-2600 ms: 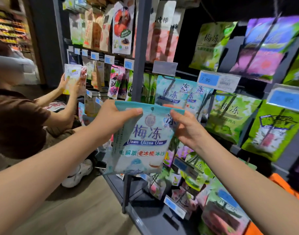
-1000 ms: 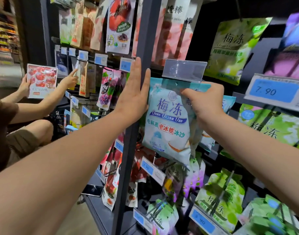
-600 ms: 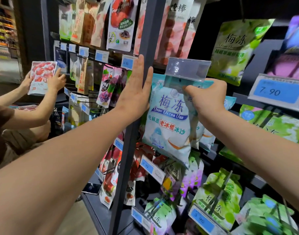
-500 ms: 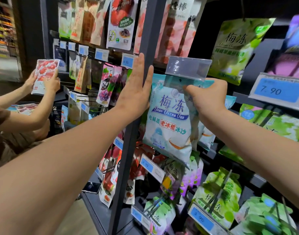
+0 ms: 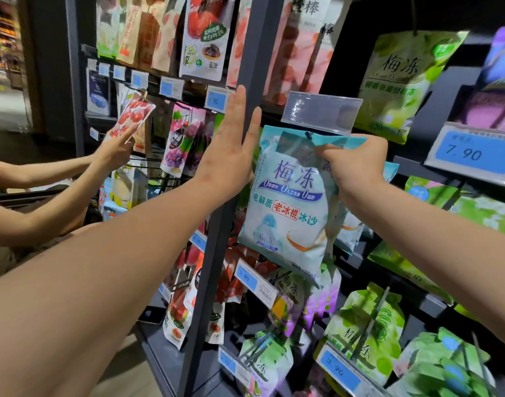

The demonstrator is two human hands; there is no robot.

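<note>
Two hands raised, right hand [image 5: 357, 164] fingers pinching blue pouch [image 5: 288, 207] top, left hand [image 5: 228, 156] fingers straight against post [image 5: 211, 267]

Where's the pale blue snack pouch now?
Head view, centre: the pale blue plastic snack pouch is below the clear tag holder, right of the dark post, pinched by the right hand.

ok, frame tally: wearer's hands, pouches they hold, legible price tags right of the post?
Wearer's hands: 2, left hand flat, right hand pinching
Held pale blue pouch: 1
Legible price tags: 3, 7.90 tag, upper 3.90 tag, lower 3.90 tag
Total: 6
</note>
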